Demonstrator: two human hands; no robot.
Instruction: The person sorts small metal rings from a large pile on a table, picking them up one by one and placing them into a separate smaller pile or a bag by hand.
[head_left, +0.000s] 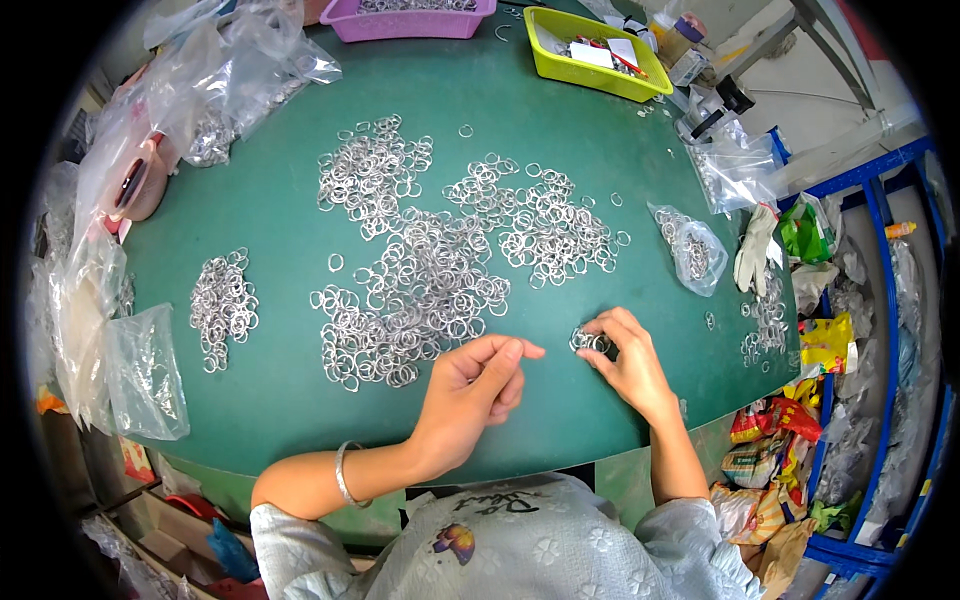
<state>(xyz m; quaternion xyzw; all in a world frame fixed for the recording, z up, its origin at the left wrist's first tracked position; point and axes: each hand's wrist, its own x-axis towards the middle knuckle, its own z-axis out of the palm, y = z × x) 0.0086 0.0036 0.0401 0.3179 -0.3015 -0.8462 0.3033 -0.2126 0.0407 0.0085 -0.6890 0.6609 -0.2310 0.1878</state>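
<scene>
Silver metal rings lie in loose heaps on the green tabletop. The largest heap (430, 270) is in the middle, just beyond my left hand (478, 392). That hand is closed, with its thumb pressed on the side of the forefinger, which points right. Whatever it may pinch is too small or hidden to make out. On the right, my right hand (628, 358) rests on the table with thumb and fingers curved round a small bunch of rings (588, 341). A smaller heap of rings (223, 308) sits apart at the left.
A purple basket (408, 24) and a yellow-green basket (600, 75) stand at the far edge. Clear plastic bags (148, 370) line the left side. At right lie a bag of rings (692, 252), a pale glove (754, 250) and more rings (768, 325). Blue shelving (880, 300) stands beyond.
</scene>
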